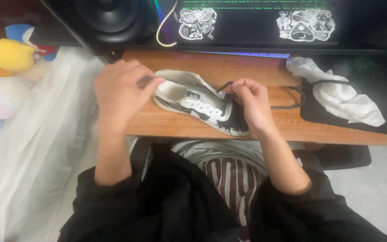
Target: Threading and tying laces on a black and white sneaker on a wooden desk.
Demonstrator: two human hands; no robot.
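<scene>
The left hand [121, 92] pinches a dark shoelace [222, 86] end; the right hand [251, 105] grips the lace at the eyelets of a black-and-white sneaker [198, 105] lying sideways on the wooden desk [292, 125], near crumpled white cloth [341, 96].

The desk [292, 125] is matt brown wood grain. The shoe [198, 105] looks like smooth white and black leather. Crumpled white paper [346, 96] lies on a black cloth mat [381, 76].
</scene>
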